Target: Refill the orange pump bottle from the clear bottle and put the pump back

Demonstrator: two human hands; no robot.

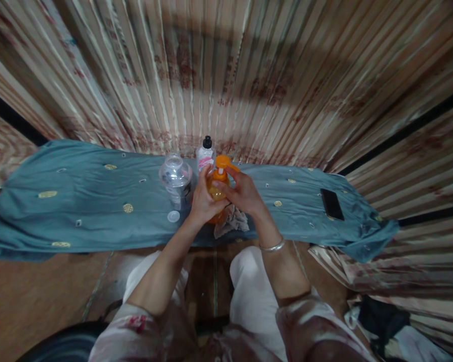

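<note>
An orange pump bottle [219,187] stands upright at the middle of the cloth-covered table, partly hidden by my hands. My left hand [203,197] is wrapped round its left side. On its right, my right hand [243,190] grips near the neck, with fingers under the orange pump head [222,162]. Just behind is a white bottle with a black cap [206,155]. To the left sits a clear plastic bottle [176,183] with an open top, and a small white cap [173,216] lies in front of it. A crumpled cloth [232,222] rests by the orange bottle's base.
A blue-green cloth [94,201] with yellow patterns covers the table. A black phone [331,204] lies toward the right end. Pleated curtains [226,75] hang close behind, with dark bars at both sides. Dark and pale fabric [385,319] lies on the floor at lower right.
</note>
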